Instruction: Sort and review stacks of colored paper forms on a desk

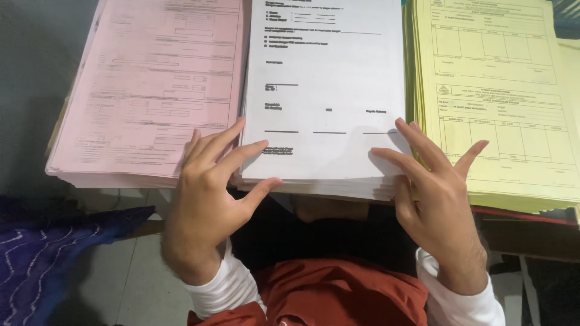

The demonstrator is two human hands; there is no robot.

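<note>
A thick stack of white printed forms (326, 90) lies in the middle, its near edge hanging toward me. My left hand (208, 193) rests with spread fingers on the stack's near left corner, thumb under the edge. On the near right corner sits my right hand (438, 196), fingers spread on the top sheet and thumb at the stack's side. Neither hand grips a sheet. A pink stack of forms (151, 90) lies to the left, a yellow stack of forms (501, 102) to the right.
The three stacks sit side by side and touch. Below them I see my red garment (338, 296) with white sleeves, a dark blue patterned cloth (42, 259) at lower left, and pale floor (139, 278).
</note>
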